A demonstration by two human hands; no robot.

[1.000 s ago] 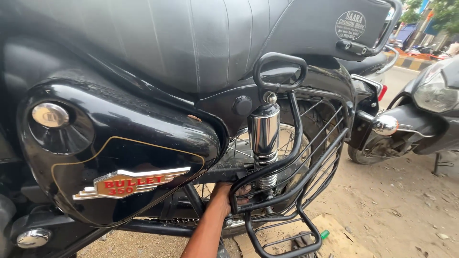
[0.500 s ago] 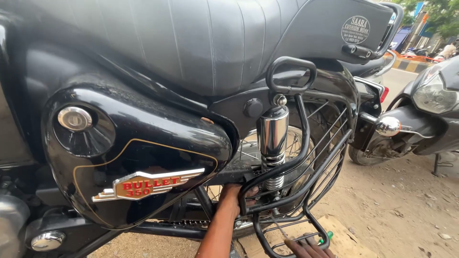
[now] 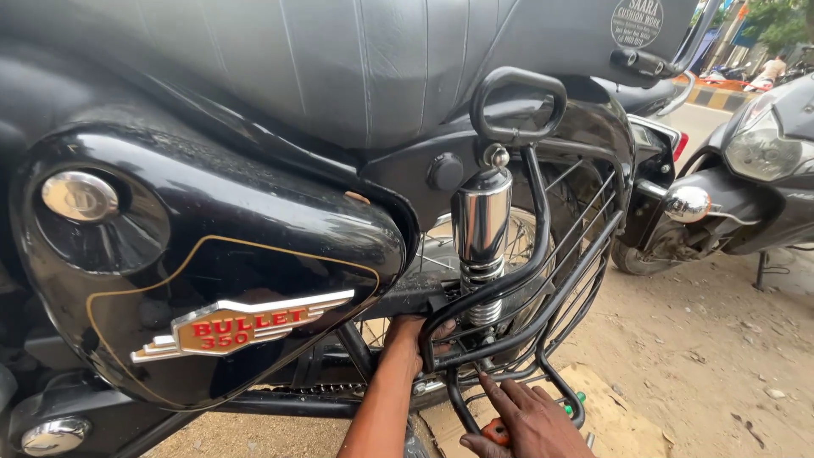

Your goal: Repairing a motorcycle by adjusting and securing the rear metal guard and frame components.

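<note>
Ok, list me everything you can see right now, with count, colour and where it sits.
motorcycle: one, black, fills the left and centre
side cover: one, glossy black with gold pinstripe and a red-and-silver badge, lower left
seat: one, black, across the top
shock absorber: one, chrome, upright at centre
guard frame: one, black tubing, beside the rear wheel
drive chain: one, dark, low under the side cover
scooter: one, dark grey, far right
screwdriver: one, orange handle, bottom centre on the ground
ground: sandy, lower right
left hand: reaching in behind the guard frame, below the shock absorber
right hand: bottom centre, fingers spread by the screwdriver
</note>
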